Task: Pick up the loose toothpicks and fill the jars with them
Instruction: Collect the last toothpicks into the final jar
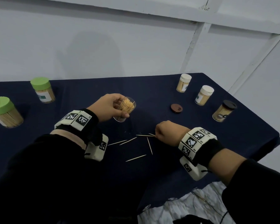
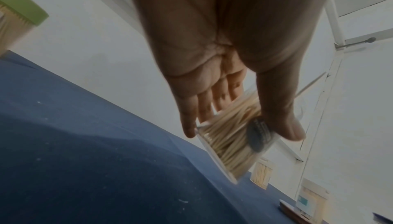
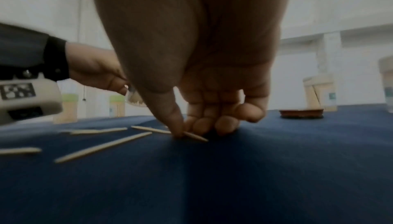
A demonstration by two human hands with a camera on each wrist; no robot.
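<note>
Surface (image 1: 152,175) draped in dark blue cloth, white wall behind.

Left hand (image 1: 108,105) raised off the cloth, fingers and thumb wrapped round an open clear jar (image 1: 125,109). Jar tilted, mouth toward the right, packed with toothpicks; their tips stand out past the rim. Left wrist view confirms it: thumb on one side of the jar (image 2: 231,143), fingers on the other, a dark label under the thumb.

Right hand (image 1: 166,131) low on the cloth, just right of the jar and nearer the person. Fingers curled under; thumb and forefinger pinch one toothpick (image 3: 191,135) that is touching the cloth. Head view shows the same pick (image 1: 145,135) poking out left of the knuckles.

Loose toothpicks (image 1: 136,146) lie scattered between the two wrists, about five of them, apart from each other, all flat on the cloth, below the held jar and left of the right hand.

Brown lid (image 1: 176,108) lies flat, right of the held jar, beyond the right hand.

Closed jars stand upright: two green-lidded jars (image 1: 42,89) far left, two white-lidded jars (image 1: 204,94) far right, one dark-lidded jar (image 1: 224,110) nearest the right edge. All show toothpicks inside.

Marker-printed wrist units (image 1: 196,141) are strapped on both wrists over black sleeves.
</note>
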